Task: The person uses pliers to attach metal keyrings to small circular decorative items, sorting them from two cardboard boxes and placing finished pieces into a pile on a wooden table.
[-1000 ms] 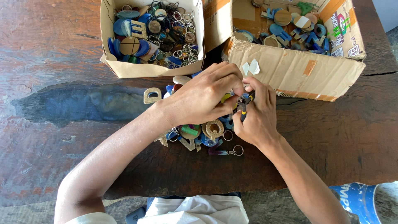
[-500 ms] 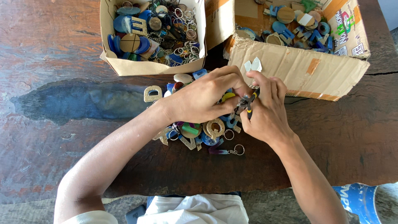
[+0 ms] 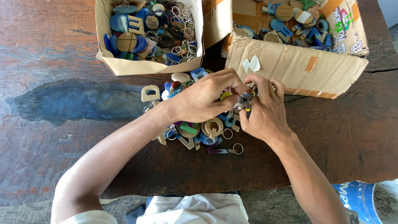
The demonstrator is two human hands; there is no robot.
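Observation:
My left hand (image 3: 205,99) and my right hand (image 3: 265,110) meet over a pile of keychain pieces (image 3: 195,128) on the dark wooden table (image 3: 62,103). The right hand grips small pliers (image 3: 245,101) with dark and yellow handles. The left hand pinches a small piece at the pliers' tip; what it is stays hidden by the fingers. The pile holds wooden and blue letter shapes, discs and metal rings. A tan letter piece (image 3: 150,93) lies at its left edge, and a purple piece with a ring (image 3: 226,150) at its near edge.
Two open cardboard boxes stand at the far side: the left box (image 3: 124,64) full of keychains with rings, the right box (image 3: 290,66) holding loose blue and wooden pieces. A blue container (image 3: 360,199) sits below the table edge at lower right.
Both hands have shifted slightly toward me and to the right, still working together over the pile. The pliers' handles show more between the hands.

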